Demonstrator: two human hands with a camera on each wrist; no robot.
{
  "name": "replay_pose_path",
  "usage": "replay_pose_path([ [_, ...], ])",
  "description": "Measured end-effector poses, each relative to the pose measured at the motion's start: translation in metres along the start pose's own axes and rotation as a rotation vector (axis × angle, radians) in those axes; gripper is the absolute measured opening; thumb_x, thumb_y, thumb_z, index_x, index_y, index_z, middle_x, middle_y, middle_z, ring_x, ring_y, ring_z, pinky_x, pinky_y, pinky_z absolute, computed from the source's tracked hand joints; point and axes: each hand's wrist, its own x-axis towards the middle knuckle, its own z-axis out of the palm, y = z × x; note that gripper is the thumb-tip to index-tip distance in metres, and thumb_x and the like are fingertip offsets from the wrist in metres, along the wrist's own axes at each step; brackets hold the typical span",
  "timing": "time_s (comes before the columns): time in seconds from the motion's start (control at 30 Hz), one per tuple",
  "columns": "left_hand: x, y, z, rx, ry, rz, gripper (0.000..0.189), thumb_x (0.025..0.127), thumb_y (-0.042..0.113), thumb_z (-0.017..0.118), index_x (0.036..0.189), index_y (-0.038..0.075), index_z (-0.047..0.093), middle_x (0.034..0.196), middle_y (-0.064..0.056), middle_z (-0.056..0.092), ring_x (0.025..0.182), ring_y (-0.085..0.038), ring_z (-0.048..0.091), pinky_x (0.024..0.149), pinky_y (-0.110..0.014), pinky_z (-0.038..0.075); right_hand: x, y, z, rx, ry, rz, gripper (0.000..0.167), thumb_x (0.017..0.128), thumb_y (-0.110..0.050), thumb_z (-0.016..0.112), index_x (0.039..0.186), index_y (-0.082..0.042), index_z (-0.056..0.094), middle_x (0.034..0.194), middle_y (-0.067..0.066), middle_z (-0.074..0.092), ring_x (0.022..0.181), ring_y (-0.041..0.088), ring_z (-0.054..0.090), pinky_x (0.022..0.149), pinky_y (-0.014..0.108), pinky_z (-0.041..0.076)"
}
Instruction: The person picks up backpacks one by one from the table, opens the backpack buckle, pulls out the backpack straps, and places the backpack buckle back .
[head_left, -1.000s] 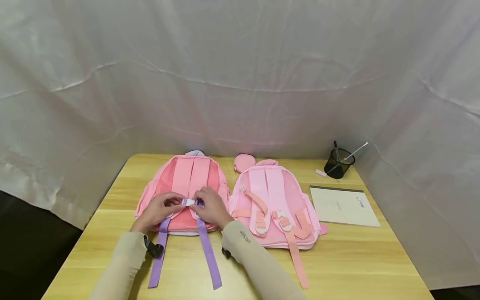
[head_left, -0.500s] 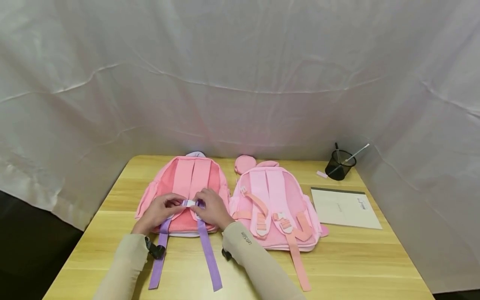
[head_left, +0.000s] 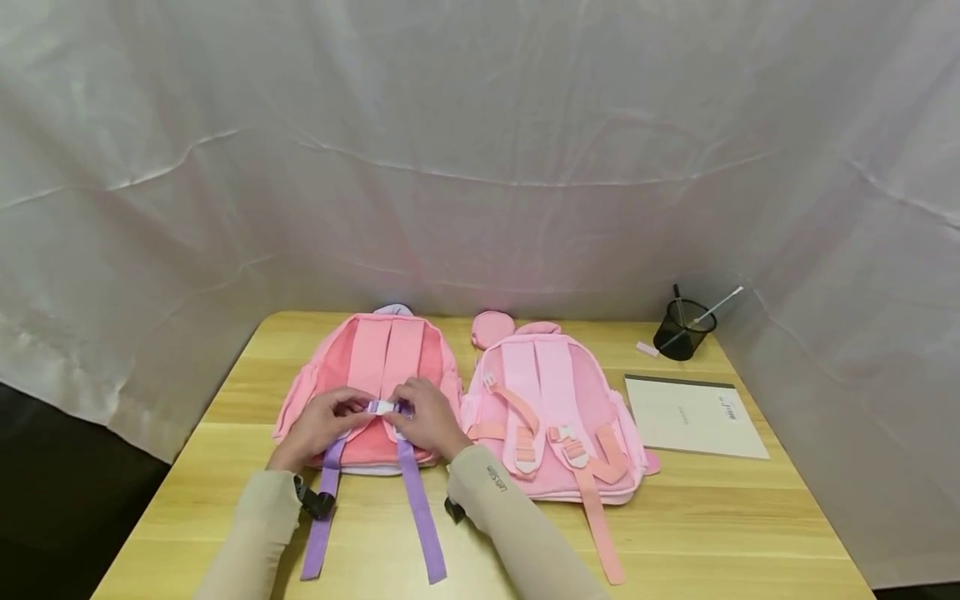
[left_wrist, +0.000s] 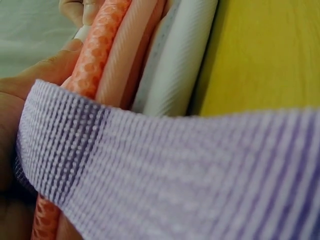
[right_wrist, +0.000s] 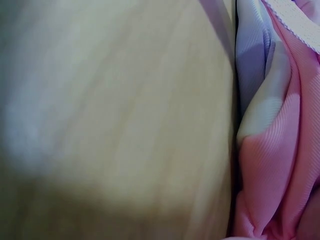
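Observation:
A coral-pink backpack (head_left: 401, 342) lies on the table with its back panel and shoulder straps facing up. Across the lower part of those straps sits a small white buckle (head_left: 383, 407) with purple webbing at its ends. My left hand (head_left: 322, 423) pinches its left end, and my right hand (head_left: 429, 417) pinches the right end. Two loose purple straps (head_left: 422, 517) trail toward me over the table. In the left wrist view, purple webbing (left_wrist: 165, 165) crosses in front, hiding part of the left hand. Pink fabric (right_wrist: 270, 170) of the backpack's edge fills the right side of the right wrist view.
Close on the right lies a light-pink backpack (head_left: 555, 392) with orange straps and white buckles. Beyond it are a notepad (head_left: 693, 417), a small pink block (head_left: 647, 348) and a black mesh pen cup (head_left: 678, 342). Grey curtains (head_left: 480, 167) surround the wooden table (head_left: 720, 517).
Both hands keep their hold at the white buckle with hardly any movement. The whole head view has shifted slightly, so everything appears a little lower and further right.

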Motion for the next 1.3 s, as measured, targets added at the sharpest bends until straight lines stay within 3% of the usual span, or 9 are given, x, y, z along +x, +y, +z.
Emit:
replay_pose_path([
  [0.73,-0.0048,-0.0002,0.0008,0.003,-0.006,-0.009,0.027,0.091,0.028,0.081,0.115,0.017,0.076,0.102,0.001,0.073,0.092,-0.017,0.065,0.081,-0.025,0.054,-0.0018,-0.0025,0.0028,-0.003,-0.023,0.033,0.012,0.094,-0.031,0.076,0.099,-0.021,0.072,0.096,-0.007,0.061,0.092,0.009,0.051,0.081,0.022,0.044],
  [1.3,-0.0038,0.0003,0.0014,-0.002,0.011,-0.016,0.027,0.092,0.026,0.08,0.116,0.015,0.075,0.102,-0.002,0.073,0.091,-0.016,0.065,0.081,-0.025,0.053,-0.0007,-0.0035,0.003,-0.102,-0.005,-0.024,0.015,0.096,-0.033,0.072,0.104,-0.021,0.07,0.096,-0.007,0.06,0.093,0.011,0.052,0.083,0.026,0.045],
])
